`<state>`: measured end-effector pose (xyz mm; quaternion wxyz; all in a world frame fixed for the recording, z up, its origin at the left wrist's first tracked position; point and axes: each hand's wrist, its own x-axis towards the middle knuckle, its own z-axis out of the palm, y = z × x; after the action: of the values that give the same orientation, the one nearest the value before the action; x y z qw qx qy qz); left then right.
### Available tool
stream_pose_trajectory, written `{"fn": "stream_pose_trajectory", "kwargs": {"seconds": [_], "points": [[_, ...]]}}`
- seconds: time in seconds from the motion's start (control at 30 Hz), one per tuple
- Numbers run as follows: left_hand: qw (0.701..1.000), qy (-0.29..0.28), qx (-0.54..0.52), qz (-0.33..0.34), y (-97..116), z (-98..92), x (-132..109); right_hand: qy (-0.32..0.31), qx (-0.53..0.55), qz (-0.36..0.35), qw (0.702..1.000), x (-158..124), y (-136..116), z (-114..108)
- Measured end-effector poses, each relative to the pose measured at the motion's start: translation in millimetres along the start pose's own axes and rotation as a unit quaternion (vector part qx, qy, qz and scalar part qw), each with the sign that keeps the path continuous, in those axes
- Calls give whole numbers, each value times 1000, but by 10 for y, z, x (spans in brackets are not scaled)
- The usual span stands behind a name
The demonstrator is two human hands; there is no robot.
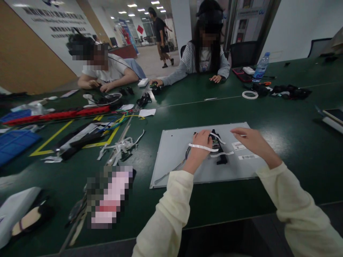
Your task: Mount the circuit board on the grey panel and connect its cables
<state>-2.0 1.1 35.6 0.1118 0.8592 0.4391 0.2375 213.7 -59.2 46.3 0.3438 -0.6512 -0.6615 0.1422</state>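
Note:
On a flat light-grey panel [171, 153] lies a black-framed device with a circuit board [222, 157]. Several white tape strips [222, 154] cross it. My left hand [200, 142] rests on its left side, fingers bent over the upper edge, and one strip passes across the back of this hand. A grey cable [177, 167] runs down-left from the device. To the right, my right hand [249, 139] hovers over the panel, apart from the device. Its fingers are stretched out toward the left, and nothing shows in them.
Crumpled white strips [124, 145], a phone [112, 198] and wires [115, 125] cover the green table's left side. A tape roll [250, 95] and water bottle [261, 67] stand farther back. Two people sit opposite, and another person [159, 34] walks behind.

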Motion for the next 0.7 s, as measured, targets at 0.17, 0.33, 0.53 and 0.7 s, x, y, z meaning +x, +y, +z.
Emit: {"fn": "stream_pose_trajectory", "kwargs": {"seconds": [0.17,0.33,0.53,0.7], "points": [[1000,2,12,4,-27,185,39,-14,19,19,1000,381,-59,365],[1000,4,8,-3,-112,240,-12,28,34,18,999,365,79,676],[1000,3,-4,-4,-123,249,-7,22,11,7,1000,297,105,792],[1000,1,1,3,-120,245,-18,20,-5,25,999,308,120,873]]}}
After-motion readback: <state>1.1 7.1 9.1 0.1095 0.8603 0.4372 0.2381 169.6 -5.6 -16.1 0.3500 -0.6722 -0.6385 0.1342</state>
